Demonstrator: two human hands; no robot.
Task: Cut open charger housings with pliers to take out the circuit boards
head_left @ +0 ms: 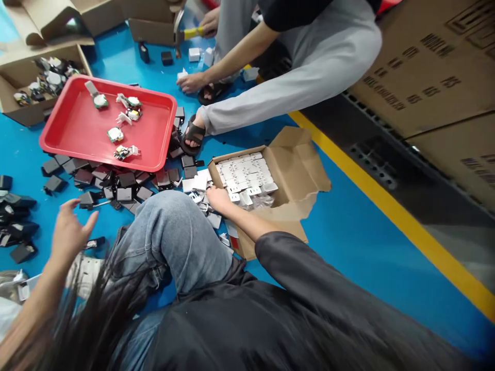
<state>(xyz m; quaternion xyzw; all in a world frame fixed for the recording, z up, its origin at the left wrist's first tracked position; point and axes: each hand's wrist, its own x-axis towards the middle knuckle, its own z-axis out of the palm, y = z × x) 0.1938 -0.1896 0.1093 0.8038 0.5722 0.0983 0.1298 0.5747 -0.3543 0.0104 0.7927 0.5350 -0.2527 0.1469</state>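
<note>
My left hand hangs over the blue floor at the left, thumb and fingers spread apart with nothing between them. Just beyond its fingertips lies a black plastic casing, at the edge of a pile of dark casings. My right hand reaches to the near left corner of an open cardboard box. Its fingers are curled among loose white plastic pieces beside the box; what they hold is hidden. Rows of white casings fill much of the box.
A red tray carries several small circuit assemblies. Behind it stands a carton of similar parts. Opposite me, a co-worker's hand holds a hammer; their other hand touches a white piece. Large cartons stack at the right.
</note>
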